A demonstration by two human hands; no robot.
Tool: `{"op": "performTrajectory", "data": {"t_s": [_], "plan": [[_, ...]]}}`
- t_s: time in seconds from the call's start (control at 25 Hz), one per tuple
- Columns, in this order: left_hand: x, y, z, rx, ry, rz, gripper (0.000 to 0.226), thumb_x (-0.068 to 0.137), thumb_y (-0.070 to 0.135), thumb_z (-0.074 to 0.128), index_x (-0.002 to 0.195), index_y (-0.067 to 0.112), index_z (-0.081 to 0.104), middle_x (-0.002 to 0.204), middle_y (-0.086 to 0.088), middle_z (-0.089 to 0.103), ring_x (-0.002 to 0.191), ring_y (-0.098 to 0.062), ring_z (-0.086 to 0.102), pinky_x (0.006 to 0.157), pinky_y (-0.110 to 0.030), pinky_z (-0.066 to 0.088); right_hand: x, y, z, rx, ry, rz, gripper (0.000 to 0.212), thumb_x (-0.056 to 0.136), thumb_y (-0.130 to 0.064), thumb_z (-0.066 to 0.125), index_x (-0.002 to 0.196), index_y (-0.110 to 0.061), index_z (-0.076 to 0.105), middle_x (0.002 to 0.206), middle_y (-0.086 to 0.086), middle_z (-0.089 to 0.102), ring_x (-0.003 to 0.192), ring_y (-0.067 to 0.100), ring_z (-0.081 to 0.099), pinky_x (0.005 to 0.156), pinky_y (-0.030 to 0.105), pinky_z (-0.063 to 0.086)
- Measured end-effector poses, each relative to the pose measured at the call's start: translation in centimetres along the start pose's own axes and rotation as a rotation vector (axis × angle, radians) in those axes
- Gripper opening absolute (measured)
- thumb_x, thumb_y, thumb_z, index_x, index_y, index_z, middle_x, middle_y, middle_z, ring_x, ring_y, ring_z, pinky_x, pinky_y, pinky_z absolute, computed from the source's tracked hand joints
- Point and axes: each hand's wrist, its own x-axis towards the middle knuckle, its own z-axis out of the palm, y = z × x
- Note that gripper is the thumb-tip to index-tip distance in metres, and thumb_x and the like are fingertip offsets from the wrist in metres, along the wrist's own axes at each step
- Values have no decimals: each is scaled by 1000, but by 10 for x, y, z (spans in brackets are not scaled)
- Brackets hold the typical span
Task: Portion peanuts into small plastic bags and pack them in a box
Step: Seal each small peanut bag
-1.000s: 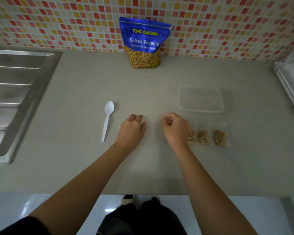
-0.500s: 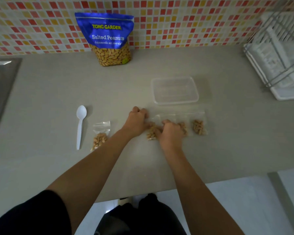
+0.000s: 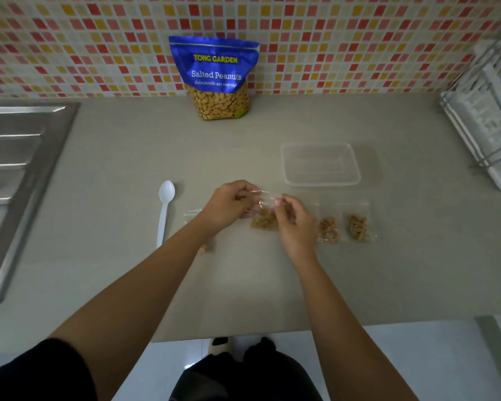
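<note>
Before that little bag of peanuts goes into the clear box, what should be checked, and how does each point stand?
1. Bag held by both hands: ok; left hand and right hand pinch the top of the small bag.
2. Bag sealed: cannot tell.
3. Clear box open with room inside: ok.
4. Path to the box free: ok.
5. Other filled bags waiting on the counter: ok, two right of the hands.
6. Bag under left forearm: cannot tell, mostly hidden.
</note>
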Motion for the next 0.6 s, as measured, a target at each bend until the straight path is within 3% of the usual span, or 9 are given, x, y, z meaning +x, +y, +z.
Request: {"op": "performTrajectory", "data": {"t_s": [0.08, 0.16, 0.28, 0.4, 0.6], "plan": [[-6, 14, -13, 43, -31, 24, 12, 90, 4, 56, 88, 14, 61, 78, -2, 64, 65, -3, 64, 72, -26, 59, 1, -13, 5, 146, -22, -15, 7, 90, -23, 59, 93, -23, 66, 85, -7, 68, 73, -9, 60, 72, 11, 45], [-15, 30, -24, 122, -32, 60, 7, 89, 8, 57, 86, 14, 60, 80, -3, 64, 68, -4, 65, 73, -27, 59, 0, -25, 11, 265, -29, -45, 7, 90, -21, 61, 87, -26, 65, 84, -6, 69, 77, -1, 64, 74, 16, 49], [-23, 46, -36, 527, 58, 321, 3, 85, 16, 63, 88, 15, 63, 84, 1, 64, 73, -5, 60, 70, -7, 47, -2, -39, 20, 367, -101, -78, 9, 89, -18, 61, 87, -24, 68, 81, 0, 71, 79, 10, 67, 77, 25, 54], [-26, 55, -45, 821, 78, 497, 11, 84, 20, 65, 89, 10, 68, 81, 0, 63, 70, -8, 53, 64, -9, 38, -7, -47, 29, 376, -118, -121, 8, 88, -16, 62, 88, -20, 69, 81, 1, 70, 75, 8, 66, 72, 20, 52], [-29, 54, -41, 938, 127, 490, 13, 87, 15, 60, 89, 5, 68, 84, -8, 65, 72, -12, 48, 65, -16, 29, -17, -53, 43, 221, 72, -180, 6, 89, -15, 61, 86, -16, 66, 75, -11, 64, 68, -4, 59, 65, 9, 45]]}}
